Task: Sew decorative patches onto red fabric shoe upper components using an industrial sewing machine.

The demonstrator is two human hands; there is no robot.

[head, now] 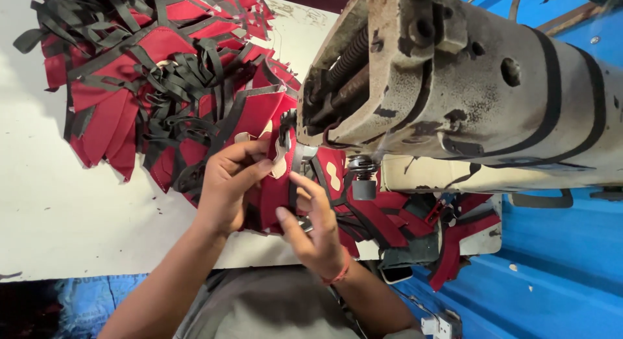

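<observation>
Red fabric pieces edged with black strapping (162,73) lie heaped at the far left of the white counter (52,209); nearer, the left hand (227,183) pinches the red piece with black trim (276,183), its fingers (250,154) closed on the upper edge; the right hand (315,228) sits just beside it, its fingers (305,186) pressed onto the same piece, thumb and forefinger drawn together over a black strip; the piece looks limp and layered, with pale cut-outs showing, and lies at the counter's near edge directly under the head of the worn grey sewing machine (467,86); to my eye the fingertips are close to the needle area, so a slip could catch them, and the loose straps could snag or feed crooked; further right, more red and black pieces (415,228) hang over a blue surface (558,248).
</observation>
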